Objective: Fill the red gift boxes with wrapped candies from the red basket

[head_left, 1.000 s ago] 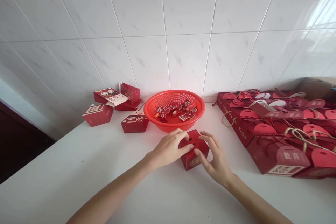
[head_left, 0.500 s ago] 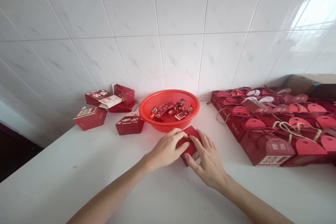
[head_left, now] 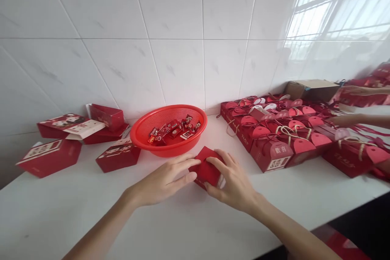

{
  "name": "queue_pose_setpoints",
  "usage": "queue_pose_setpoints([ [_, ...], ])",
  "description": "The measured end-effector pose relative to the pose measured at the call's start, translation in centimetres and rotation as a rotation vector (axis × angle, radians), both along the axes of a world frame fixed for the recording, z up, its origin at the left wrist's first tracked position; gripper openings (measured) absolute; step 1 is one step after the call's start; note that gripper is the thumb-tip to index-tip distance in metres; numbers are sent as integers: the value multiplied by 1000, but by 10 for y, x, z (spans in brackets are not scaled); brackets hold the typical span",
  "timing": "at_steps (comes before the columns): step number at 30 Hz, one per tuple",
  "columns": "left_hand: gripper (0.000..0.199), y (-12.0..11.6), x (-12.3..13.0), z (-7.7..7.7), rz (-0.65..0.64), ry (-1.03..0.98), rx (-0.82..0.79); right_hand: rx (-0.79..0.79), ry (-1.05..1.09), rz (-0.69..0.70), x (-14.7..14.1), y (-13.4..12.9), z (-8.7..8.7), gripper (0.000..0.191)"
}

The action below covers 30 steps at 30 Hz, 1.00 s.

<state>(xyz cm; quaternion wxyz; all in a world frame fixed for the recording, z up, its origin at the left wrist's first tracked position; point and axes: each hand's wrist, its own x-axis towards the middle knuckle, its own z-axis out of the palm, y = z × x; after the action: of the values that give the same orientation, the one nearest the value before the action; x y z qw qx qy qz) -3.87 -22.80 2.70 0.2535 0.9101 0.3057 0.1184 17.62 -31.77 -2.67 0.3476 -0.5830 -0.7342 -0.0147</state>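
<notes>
A small red gift box (head_left: pixel 209 169) stands on the white table in front of me, its top flaps folded over. My right hand (head_left: pixel 233 178) grips it from the right, with fingertips on the top and the thumb at the near side. At its left corner, the fingers and thumb of my left hand (head_left: pixel 169 178) take hold of the box. Just behind, to the left, sits a red plastic basket (head_left: pixel 143 146) holding several small wrapped candies (head_left: pixel 173 130).
Several red boxes (head_left: pixel 120 156) stand at left, some with flaps up. Rows of red handled gift boxes (head_left: pixel 271 154) fill the right side near a cardboard carton (head_left: pixel 313 89). Another person's arms (head_left: pixel 365 120) reach in at far right. A tiled wall (head_left: pixel 179 69) runs behind.
The view has turned to the right, bringing another person's arms and more boxes into sight. My left hand has drawn back a little toward the gift box's left side; the right stays on it.
</notes>
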Motion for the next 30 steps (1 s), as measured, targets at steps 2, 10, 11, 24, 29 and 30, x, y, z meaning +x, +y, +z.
queue_pose_setpoints([
  [2, 42, 1, -7, 7, -38, -46, 36, 66, 17, 61, 21, -27, 7, 50],
  [10, 33, 22, -30, 17, 60, -174, 257, 273, 62, -519, 140, -144, 23, 42],
  [11, 33, 25, -32, 17, 72, -175, 277, 321, 25, -661, 159, -149, 21, 41],
  [24, 42, 38, -45, 26, 188, -146, 437, 133, -41, -964, 288, -129, -35, 49],
  [29, 39, 41, -48, 29, 191, -168, 441, 124, -158, -940, 308, -119, -46, 35],
  [30, 38, 41, -49, 30, 192, -172, 440, 151, -209, -973, 312, -117, -48, 30],
])
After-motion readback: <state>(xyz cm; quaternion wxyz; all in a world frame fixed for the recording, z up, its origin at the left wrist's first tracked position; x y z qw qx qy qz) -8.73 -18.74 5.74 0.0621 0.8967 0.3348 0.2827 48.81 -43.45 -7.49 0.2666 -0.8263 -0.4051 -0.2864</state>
